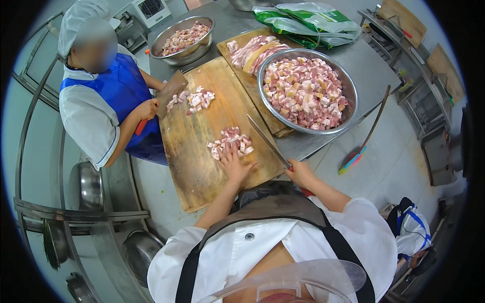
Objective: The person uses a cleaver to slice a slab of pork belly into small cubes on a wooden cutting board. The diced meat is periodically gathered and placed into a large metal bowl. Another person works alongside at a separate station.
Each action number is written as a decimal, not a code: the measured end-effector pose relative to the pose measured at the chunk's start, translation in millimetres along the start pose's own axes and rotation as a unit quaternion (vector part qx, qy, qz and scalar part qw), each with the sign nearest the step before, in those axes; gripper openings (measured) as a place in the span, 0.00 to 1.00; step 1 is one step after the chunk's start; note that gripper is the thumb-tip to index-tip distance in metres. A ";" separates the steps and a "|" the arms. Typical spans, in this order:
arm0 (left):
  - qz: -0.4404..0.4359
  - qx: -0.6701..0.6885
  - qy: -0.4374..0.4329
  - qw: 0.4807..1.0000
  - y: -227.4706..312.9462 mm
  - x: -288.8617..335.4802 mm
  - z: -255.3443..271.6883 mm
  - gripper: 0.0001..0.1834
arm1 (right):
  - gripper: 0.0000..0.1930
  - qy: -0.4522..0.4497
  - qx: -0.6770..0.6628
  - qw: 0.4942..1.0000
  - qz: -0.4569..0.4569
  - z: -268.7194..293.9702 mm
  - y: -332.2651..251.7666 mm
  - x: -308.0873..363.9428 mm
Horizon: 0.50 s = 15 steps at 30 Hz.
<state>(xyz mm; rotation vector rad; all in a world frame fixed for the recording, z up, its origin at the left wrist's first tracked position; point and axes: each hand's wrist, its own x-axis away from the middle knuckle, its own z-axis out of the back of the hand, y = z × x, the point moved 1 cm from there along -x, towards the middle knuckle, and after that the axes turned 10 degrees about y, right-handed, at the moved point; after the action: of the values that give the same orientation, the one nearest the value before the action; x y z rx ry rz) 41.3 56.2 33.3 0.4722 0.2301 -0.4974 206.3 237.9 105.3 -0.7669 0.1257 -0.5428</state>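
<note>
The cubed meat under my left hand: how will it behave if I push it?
The cubed meat will probably spread rather than move as one, being loose small pieces. Its raw, fatty-looking surfaces suggest it may be soft and slippery. The flat wooden board has no visible rim, so outer pieces could stray.

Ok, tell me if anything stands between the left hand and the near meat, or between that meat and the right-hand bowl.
Nothing visible between the left hand and the near meat: they touch. Toward the bowl, the knife in the right hand slants across the way.
</note>
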 end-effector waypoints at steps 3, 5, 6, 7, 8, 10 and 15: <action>0.030 -0.022 -0.019 0.999 19.9 -9.3 -5.5 0.62 | 0.17 -0.030 -0.031 0.999 -0.016 -8.2 -6.8 -8.4; 0.044 -0.022 -0.015 0.999 30.2 -24.9 -6.0 0.60 | 0.16 -0.035 -0.051 0.998 -0.017 -17.1 -8.7 -16.0; 0.051 -0.022 -0.014 0.998 33.4 -32.4 -7.1 0.60 | 0.16 -0.032 -0.048 0.998 -0.006 -21.5 -11.3 -18.5; 0.048 -0.054 0.000 0.997 28.4 -37.2 -14.9 0.56 | 0.15 -0.033 -0.046 0.998 0.007 -27.8 -18.4 -20.6; 0.034 -0.069 0.005 0.997 22.1 -44.5 -24.6 0.54 | 0.15 -0.032 -0.043 0.998 0.018 -33.2 -24.2 -23.4; 0.004 -0.099 0.011 0.995 6.1 -63.0 -39.7 0.52 | 0.15 -0.027 -0.020 0.998 0.048 -42.2 -32.7 -36.4; -0.017 -0.120 0.001 0.993 -8.3 -117.9 -55.9 0.41 | 0.18 -0.043 -0.061 0.997 0.025 -45.5 -27.9 -84.2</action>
<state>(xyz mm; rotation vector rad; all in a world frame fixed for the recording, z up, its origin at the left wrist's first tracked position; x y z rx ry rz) -69.3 124.5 19.8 0.2349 0.2966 -0.4946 108.8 235.9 84.6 -0.9024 0.0990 -0.4579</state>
